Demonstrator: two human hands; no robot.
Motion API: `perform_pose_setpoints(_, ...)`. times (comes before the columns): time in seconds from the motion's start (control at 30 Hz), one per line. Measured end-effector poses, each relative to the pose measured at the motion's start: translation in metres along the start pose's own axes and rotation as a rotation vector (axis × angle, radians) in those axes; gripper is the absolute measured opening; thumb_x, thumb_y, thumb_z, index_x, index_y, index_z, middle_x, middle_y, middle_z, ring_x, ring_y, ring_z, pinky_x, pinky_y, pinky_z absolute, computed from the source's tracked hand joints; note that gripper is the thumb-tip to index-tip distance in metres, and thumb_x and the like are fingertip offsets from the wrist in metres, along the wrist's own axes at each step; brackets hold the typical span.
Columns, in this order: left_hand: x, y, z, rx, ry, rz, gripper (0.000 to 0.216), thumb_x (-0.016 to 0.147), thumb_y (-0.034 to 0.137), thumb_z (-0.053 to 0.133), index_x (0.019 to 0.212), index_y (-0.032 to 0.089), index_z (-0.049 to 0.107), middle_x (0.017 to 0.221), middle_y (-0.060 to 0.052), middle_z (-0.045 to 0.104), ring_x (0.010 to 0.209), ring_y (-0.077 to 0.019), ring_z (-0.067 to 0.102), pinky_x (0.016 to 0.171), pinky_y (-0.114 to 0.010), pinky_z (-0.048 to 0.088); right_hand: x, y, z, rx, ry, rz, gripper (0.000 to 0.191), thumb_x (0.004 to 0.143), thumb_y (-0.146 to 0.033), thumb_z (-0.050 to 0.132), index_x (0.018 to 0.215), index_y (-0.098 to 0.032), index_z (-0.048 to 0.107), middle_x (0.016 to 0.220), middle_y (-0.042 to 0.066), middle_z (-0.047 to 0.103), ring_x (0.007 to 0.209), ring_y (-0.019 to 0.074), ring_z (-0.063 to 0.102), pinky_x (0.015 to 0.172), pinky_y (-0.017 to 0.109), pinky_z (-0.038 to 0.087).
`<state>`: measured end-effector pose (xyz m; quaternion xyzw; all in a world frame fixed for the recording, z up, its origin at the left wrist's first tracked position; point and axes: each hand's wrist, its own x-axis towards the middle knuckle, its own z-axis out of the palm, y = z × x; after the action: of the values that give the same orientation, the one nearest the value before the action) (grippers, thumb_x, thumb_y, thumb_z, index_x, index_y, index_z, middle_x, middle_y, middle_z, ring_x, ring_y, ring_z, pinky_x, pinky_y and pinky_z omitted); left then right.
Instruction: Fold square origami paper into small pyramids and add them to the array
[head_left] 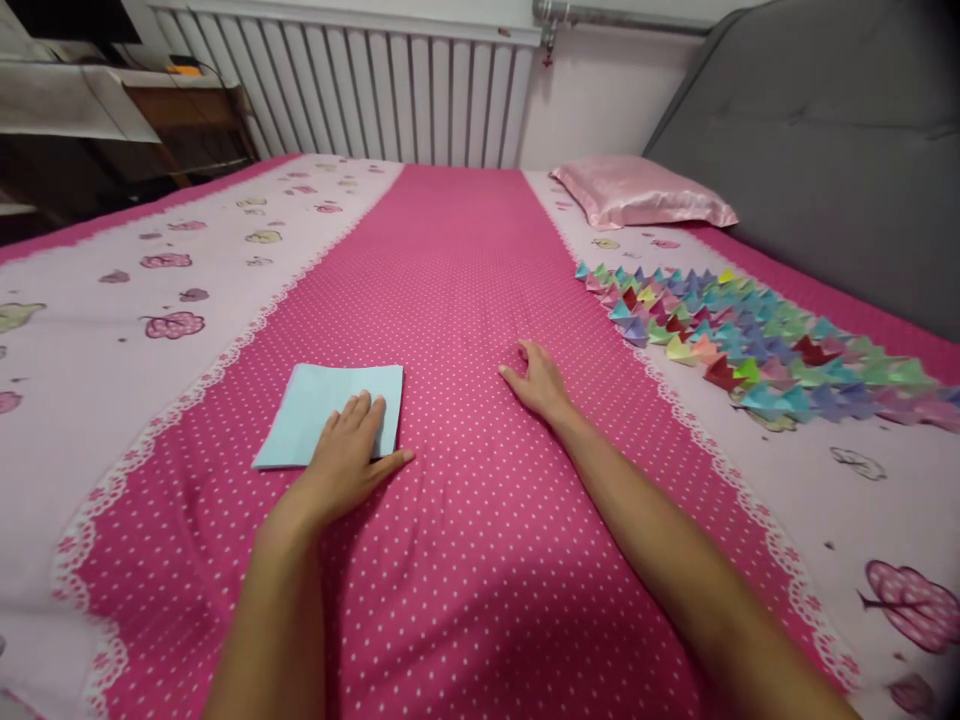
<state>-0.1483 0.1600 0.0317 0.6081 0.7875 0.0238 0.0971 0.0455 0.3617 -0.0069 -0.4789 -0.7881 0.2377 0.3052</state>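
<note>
A light blue square of paper point(319, 408) lies flat on the pink dotted bedsheet point(465, 300). My left hand point(349, 460) rests palm down on the paper's near right corner, fingers stretched out flat. My right hand point(536, 382) lies on the sheet to the right of the paper, apart from it, fingers spread and holding nothing. A band of several small folded paper pieces point(750, 345) in many colours is laid out on the sheet's right side, beyond my right hand.
A pink satin pillow point(645, 192) lies at the far right by the grey padded headboard point(825, 130). A white radiator point(360, 85) runs along the far wall. Dark shelves point(112, 130) stand at the far left.
</note>
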Motion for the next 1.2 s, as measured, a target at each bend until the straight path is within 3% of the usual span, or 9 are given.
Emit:
perform_pose_setpoints(0.17,-0.002,0.004,-0.002,-0.097,0.013,-0.007,0.075,0.082,0.051,0.035,0.139,0.005,0.02,0.147,-0.02,0.013,0.136,-0.0282,0.006,0.109,-0.047,0.011,0.0,0.011,0.002,0.064,0.038,0.003,0.055,0.077,-0.035,0.054,0.123,-0.007,0.045,0.117,0.018,0.056,0.098,0.024,0.06,0.088,0.039,0.046)
perform_pose_setpoints(0.33,-0.005,0.006,0.006,-0.166,0.112,-0.045,0.071,0.085,0.048,0.03,0.14,0.006,0.015,0.147,-0.02,0.013,0.136,-0.026,0.005,0.109,-0.048,0.006,-0.004,0.011,0.0,0.03,0.015,-0.01,0.053,0.073,-0.034,0.058,0.12,-0.01,0.048,0.115,0.016,0.058,0.102,0.0256,0.058,0.09,0.042,0.044)
perform_pose_setpoints(0.5,-0.004,0.008,0.011,-0.235,0.086,-0.093,0.061,0.086,0.036,0.024,0.138,0.005,0.022,0.147,-0.018,0.012,0.136,-0.0237,0.002,0.109,-0.05,0.002,-0.004,0.014,0.001,0.052,0.002,-0.004,0.053,0.074,-0.034,0.058,0.12,-0.009,0.048,0.117,0.016,0.058,0.103,0.0253,0.058,0.091,0.042,0.043)
perform_pose_setpoints(0.63,0.0,0.012,0.016,-0.297,0.179,-0.185,0.054,0.087,0.028,0.022,0.136,0.007,0.031,0.146,-0.016,0.019,0.136,-0.0233,0.009,0.108,-0.052,0.0,-0.003,0.014,0.001,0.043,-0.001,-0.011,0.052,0.073,-0.034,0.058,0.118,-0.01,0.049,0.117,0.016,0.057,0.103,0.0257,0.057,0.092,0.042,0.043)
perform_pose_setpoints(0.8,0.003,0.019,0.011,-0.253,0.243,-0.213,0.049,0.086,0.024,0.024,0.126,0.005,0.045,0.142,-0.02,0.029,0.134,-0.0282,0.02,0.107,-0.054,0.011,-0.003,0.015,0.001,0.045,0.002,-0.018,0.049,0.073,-0.034,0.059,0.116,-0.013,0.051,0.116,0.014,0.058,0.103,0.0254,0.057,0.091,0.043,0.043)
perform_pose_setpoints(0.93,-0.001,0.019,0.001,-0.195,0.264,-0.141,0.043,0.084,0.03,0.034,0.113,0.008,0.058,0.136,-0.017,0.041,0.127,-0.0283,0.035,0.105,-0.043,0.027,-0.002,0.017,0.003,0.045,0.002,-0.029,0.048,0.072,-0.035,0.059,0.114,-0.014,0.052,0.114,0.014,0.059,0.102,0.0256,0.058,0.09,0.044,0.044)
perform_pose_setpoints(1.03,-0.004,0.017,-0.003,-0.23,0.264,-0.199,0.041,0.081,0.033,0.044,0.113,0.013,0.06,0.135,-0.013,0.045,0.122,-0.0273,0.044,0.101,-0.04,0.035,-0.003,0.018,0.003,0.034,0.002,-0.041,0.047,0.072,-0.035,0.059,0.114,-0.013,0.052,0.113,0.014,0.059,0.1,0.0255,0.058,0.09,0.043,0.044)
perform_pose_setpoints(1.2,-0.007,0.016,-0.002,-0.316,0.266,-0.23,0.053,0.073,0.044,0.055,0.116,0.013,0.059,0.137,-0.013,0.041,0.122,-0.0288,0.043,0.101,-0.04,0.036,-0.003,0.017,0.002,0.023,-0.004,-0.047,0.047,0.072,-0.034,0.059,0.113,-0.012,0.053,0.112,0.014,0.06,0.1,0.0256,0.058,0.09,0.043,0.044)
